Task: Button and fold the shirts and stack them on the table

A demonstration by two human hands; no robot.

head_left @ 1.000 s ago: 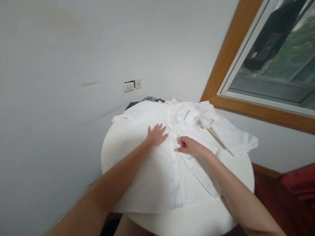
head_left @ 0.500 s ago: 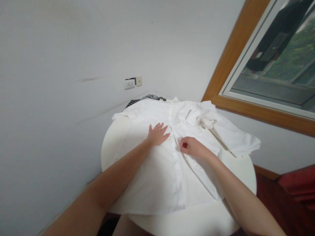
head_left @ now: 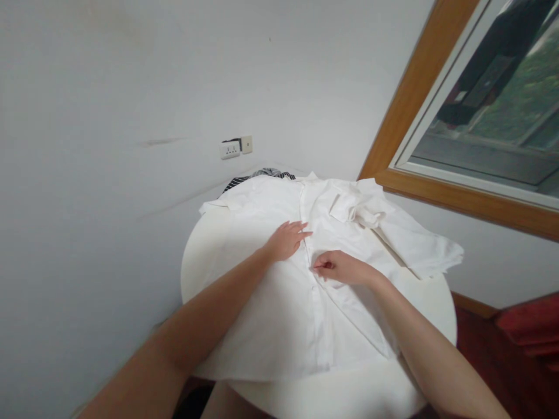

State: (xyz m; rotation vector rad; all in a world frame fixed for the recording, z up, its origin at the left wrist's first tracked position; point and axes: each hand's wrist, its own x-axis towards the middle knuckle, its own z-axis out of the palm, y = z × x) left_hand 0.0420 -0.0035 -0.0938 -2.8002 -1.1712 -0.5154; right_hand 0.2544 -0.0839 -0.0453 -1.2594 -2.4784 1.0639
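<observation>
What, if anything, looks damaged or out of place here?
The wall socket looks poorly fitted: a dark gap shows along its top. A brownish streak marks the wall to its left. Nothing looks spilled on the white shirt.

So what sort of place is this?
Probably a room in a home, though I can't be sure: a white shirt lies spread on a round table, near a wood-framed window.

Open air lies above the white shirt point(head_left: 257, 326), but the wall point(head_left: 305, 87) bars passage behind the table point(head_left: 198, 250).
</observation>
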